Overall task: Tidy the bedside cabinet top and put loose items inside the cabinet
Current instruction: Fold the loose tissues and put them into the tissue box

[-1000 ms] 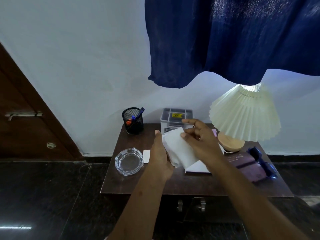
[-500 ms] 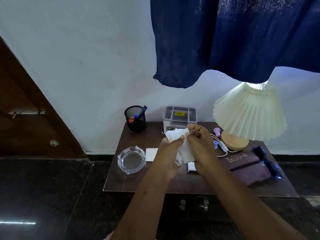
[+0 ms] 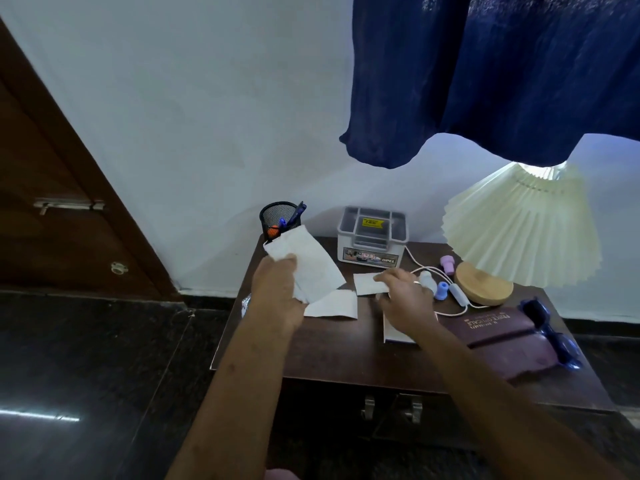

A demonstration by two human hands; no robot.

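My left hand (image 3: 277, 292) grips a bunch of white paper sheets (image 3: 308, 259) raised above the left part of the dark wooden bedside cabinet top (image 3: 332, 355). Another white sheet (image 3: 334, 304) lies on the top just right of that hand. My right hand (image 3: 403, 301) reaches down at mid-top and pinches a small white paper slip (image 3: 367, 284). Under my right wrist lies a white notepad (image 3: 393, 332). The glass ashtray (image 3: 245, 304) is almost wholly hidden behind my left forearm.
At the back stand a black mesh pen holder (image 3: 277, 218) and a grey organiser box (image 3: 372, 239). A pleated lamp (image 3: 519, 226) with corded switch, small bottles (image 3: 441, 289), a maroon case (image 3: 509, 337) and blue sunglasses (image 3: 550, 332) fill the right side. Cabinet door handles (image 3: 391, 408) sit below.
My hands have separated. The left hand kept the papers and swung left and up; the right hand let go and dropped to the slip on the cabinet top.
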